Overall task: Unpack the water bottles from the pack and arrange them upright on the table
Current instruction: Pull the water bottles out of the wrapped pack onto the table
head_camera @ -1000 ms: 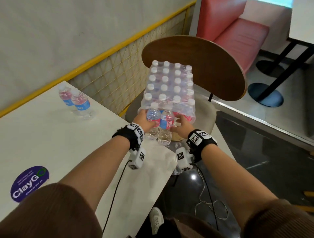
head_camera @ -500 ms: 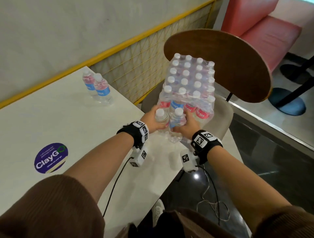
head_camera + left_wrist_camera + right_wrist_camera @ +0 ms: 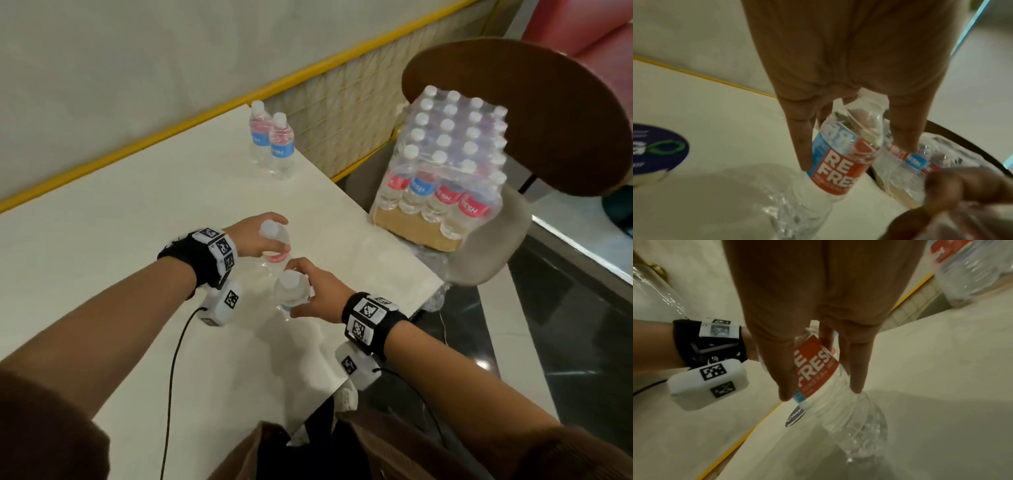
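Head view high above the table (image 3: 102,222); both wrist views close, downward, sharing it.

Both forearms reach forward, the hands close together; left hand (image 3: 255,236) and right hand (image 3: 320,294) each have fingers curled downward, gripping.

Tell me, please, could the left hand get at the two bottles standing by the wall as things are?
Probably not yet: the left hand grips a bottle, so it is occupied. The table between it and the two standing bottles looks bare.
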{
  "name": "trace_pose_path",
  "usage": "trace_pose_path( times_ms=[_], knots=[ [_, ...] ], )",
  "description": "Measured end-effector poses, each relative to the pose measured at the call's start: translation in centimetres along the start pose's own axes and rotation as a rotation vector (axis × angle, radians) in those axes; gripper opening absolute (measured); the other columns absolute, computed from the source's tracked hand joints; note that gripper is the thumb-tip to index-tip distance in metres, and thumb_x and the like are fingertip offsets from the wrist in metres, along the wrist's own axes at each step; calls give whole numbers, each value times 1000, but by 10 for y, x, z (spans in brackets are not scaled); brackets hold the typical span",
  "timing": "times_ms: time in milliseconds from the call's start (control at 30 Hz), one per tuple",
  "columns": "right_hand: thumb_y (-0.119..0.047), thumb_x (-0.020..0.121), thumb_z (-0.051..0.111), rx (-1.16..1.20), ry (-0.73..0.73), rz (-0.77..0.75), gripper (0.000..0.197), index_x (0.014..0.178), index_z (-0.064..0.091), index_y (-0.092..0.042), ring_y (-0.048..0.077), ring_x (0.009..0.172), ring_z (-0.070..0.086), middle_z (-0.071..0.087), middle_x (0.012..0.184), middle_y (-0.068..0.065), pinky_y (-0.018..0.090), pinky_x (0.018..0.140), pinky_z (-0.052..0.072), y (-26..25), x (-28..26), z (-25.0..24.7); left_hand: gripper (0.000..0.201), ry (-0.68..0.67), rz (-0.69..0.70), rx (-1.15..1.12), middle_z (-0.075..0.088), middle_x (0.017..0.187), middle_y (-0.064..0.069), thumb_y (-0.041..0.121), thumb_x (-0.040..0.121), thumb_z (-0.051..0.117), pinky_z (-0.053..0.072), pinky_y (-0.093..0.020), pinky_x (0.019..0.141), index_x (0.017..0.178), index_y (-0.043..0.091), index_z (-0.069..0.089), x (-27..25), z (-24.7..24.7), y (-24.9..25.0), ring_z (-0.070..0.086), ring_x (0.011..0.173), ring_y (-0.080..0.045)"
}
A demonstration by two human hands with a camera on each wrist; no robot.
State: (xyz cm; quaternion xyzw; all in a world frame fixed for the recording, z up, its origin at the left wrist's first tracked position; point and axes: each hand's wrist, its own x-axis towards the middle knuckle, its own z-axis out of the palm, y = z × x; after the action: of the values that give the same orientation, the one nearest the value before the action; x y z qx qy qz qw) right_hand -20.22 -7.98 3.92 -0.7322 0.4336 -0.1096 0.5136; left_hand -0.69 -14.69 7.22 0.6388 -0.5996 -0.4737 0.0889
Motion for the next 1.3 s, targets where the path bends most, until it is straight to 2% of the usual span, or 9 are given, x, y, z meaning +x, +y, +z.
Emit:
trace_pose_path(
  times_ms=[133, 233, 367, 467, 567, 700, 1067, 1233, 1300],
  knots=[
    [-7, 69, 73, 20, -54, -31, 79, 136, 30, -13, 23, 117, 49, 47, 129, 6, 33, 99, 44, -11, 10, 16, 84, 162, 59, -214, 34, 147, -7, 39, 78, 74, 34, -40, 112, 145, 29, 25, -24, 7, -16, 35, 137, -24],
    [5, 76, 59, 23, 113, 0, 73, 139, 27, -12, 21, 128, 40, 41, 135, 11, 40, 109, 38, -17, 22, 1, 93, 388, 238, -374, 26, 150, 2, 51, 66, 73, 31, -38, 111, 142, 31, 23, -52, 28, -26, 28, 138, -16],
    [-4, 82, 61, -24, 281, -85, 75, 145, 24, -19, 23, 135, 32, 33, 147, 8, 38, 111, 35, -36, 47, -16, 104, 438, 415, -121, 22, 141, 6, 57, 54, 79, 29, -29, 110, 138, 22, 28, -79, 54, -45, 26, 136, -9],
    [-20, 89, 62, -126, 191, -123, 66, 145, 30, -24, 21, 136, 32, 35, 149, 4, 33, 109, 32, -52, 64, -14, 73, 358, 421, 77, 1, 153, 10, 51, 58, 84, 26, -30, 112, 121, 32, 52, -83, 62, -58, 13, 144, -13],
    [-24, 94, 56, -189, 148, -99, 35, 129, 50, -20, 21, 119, 51, 54, 132, 0, 25, 94, 38, -59, 68, -10, 58, 295, 380, -35, 17, 147, 8, 34, 67, 84, 35, -27, 104, 117, 37, 54, -88, 61, -66, 29, 136, -14],
    [-25, 92, 57, -230, 123, -70, 25, 117, 55, -20, 25, 98, 57, 63, 113, 6, 33, 90, 44, -60, 55, -9, 47, 324, 239, -203, 56, 106, 15, 21, 77, 78, 43, -8, 79, 107, 37, 46, -99, 47, -80, 56, 104, -15],
    [-25, 89, 63, -248, -212, -178, 29, 117, 60, -22, 18, 106, 52, 59, 121, 4, 23, 90, 37, -89, 14, 59, 48, 490, 48, -159, 59, 106, 6, 51, 59, 72, 42, -28, 82, 98, 44, 47, -125, -22, -125, 55, 96, -18],
    [-23, 89, 63, -204, -216, -207, 31, 120, 59, -18, 22, 113, 50, 53, 127, 8, 21, 87, 35, -115, 27, 113, 43, 470, -4, -144, 58, 95, 16, 27, 71, 81, 44, -27, 79, 93, 45, 48, -132, -30, -137, 57, 96, -21],
    [-20, 89, 63, -187, -215, -223, 34, 123, 58, -14, 25, 119, 48, 52, 130, 10, 25, 94, 35, -122, 32, 127, 44, 459, -11, -154, 58, 96, 16, 37, 65, 79, 47, -29, 79, 95, 46, 48, -136, -30, -135, 58, 95, -20]
  ],
)
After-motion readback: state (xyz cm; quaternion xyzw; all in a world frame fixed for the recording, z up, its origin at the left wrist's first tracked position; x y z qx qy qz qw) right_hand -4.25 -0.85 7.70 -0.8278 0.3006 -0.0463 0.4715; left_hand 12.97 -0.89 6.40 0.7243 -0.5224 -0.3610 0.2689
